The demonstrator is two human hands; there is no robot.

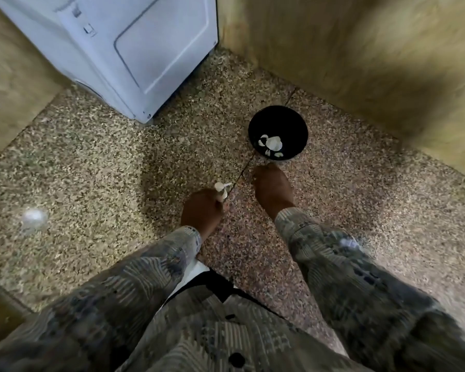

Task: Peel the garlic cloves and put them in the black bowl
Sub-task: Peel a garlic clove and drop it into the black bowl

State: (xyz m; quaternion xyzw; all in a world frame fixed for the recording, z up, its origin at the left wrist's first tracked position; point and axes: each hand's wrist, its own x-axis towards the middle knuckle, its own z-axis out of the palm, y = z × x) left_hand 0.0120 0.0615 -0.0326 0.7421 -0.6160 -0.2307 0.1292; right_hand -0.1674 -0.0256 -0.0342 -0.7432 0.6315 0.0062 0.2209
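The floor (97,157) is speckled stone, crossed by a thin dark seam (244,173) that runs between the hands, the left hand (202,208) and the right hand (273,187). The black bowl (278,119) stands on the floor over this seam, just beyond the right hand. A white appliance (134,49) stands farther off, beyond and to the left of the left hand, and a blurred pale thing (34,218) lies well out to that hand's left.

Left hand (202,208) grips garlic (222,189); right hand (273,187) extended forward, back up, fingers hidden.
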